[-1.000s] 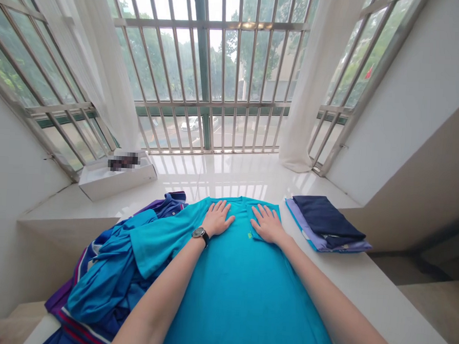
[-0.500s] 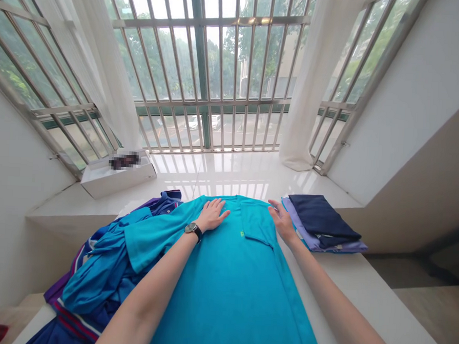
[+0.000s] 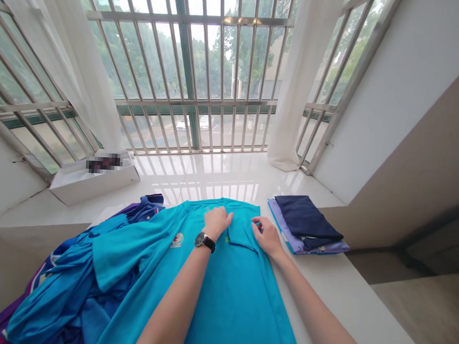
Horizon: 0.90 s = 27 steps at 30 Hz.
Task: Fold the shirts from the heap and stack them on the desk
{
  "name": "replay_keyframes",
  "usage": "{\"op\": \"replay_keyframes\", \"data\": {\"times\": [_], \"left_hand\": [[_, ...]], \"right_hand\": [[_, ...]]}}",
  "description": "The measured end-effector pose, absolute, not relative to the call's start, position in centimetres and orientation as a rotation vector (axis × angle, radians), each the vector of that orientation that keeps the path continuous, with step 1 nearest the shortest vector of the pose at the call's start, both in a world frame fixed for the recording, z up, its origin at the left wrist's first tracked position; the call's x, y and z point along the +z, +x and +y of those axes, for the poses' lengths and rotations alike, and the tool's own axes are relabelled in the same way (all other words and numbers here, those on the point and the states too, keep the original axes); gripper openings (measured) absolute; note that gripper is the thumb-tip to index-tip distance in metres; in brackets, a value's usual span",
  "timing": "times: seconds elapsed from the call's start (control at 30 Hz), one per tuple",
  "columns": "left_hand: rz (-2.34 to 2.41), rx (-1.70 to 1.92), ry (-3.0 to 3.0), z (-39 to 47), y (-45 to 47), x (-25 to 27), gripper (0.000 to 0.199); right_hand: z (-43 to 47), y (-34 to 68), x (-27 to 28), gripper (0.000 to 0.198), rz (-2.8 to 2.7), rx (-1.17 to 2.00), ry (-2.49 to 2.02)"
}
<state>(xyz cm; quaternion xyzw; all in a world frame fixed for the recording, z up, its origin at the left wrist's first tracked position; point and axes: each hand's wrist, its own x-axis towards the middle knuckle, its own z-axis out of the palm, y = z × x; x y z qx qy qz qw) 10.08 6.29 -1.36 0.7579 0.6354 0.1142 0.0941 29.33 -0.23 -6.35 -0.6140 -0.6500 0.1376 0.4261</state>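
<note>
A turquoise T-shirt [image 3: 223,295] lies spread before me, its collar toward the window and its right sleeve [image 3: 245,229] folded inward over the chest. My left hand [image 3: 217,222], with a black-strapped watch [image 3: 205,241] on the wrist, rests on the shirt just below the collar. Its fingers bend down onto the cloth and are mostly hidden; the thumb sticks out to the right. At the shirt's right edge, beside the folded sleeve, is my right hand [image 3: 268,238], fingers loosely bent and apart. A small printed badge [image 3: 177,240] shows left of my left wrist.
Rumpled blue and purple clothes [image 3: 66,281] are heaped at the left, partly under the shirt's left sleeve. A folded stack of clothes [image 3: 307,225], navy on top, lies at the right. A white box [image 3: 94,183] stands on the sill [image 3: 221,176] by the barred window.
My left hand has shifted right across the shirt, its flat fingers now bent downward, uncovering the badge. My right hand has stayed near the right edge, slightly lower. The view has swung right.
</note>
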Motion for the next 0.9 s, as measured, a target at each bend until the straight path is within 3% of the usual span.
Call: {"op": "replay_keyframes", "data": {"times": [0.37,0.6,0.9], "left_hand": [[1.831,0.351,2.202,6.2,10.9,-1.7,0.026],[1.668,0.473,2.154,7.4,10.0,-1.4,0.022],[1.572,0.622,2.068,8.2,8.7,-2.3,0.005]], "right_hand": [[0.2,29.4,-6.0,0.024,-1.608,0.275,-1.544],[2.6,30.1,-6.5,0.035,-1.532,0.133,-1.712],[6.7,30.9,-6.5,0.038,-1.612,0.187,-1.748]]}}
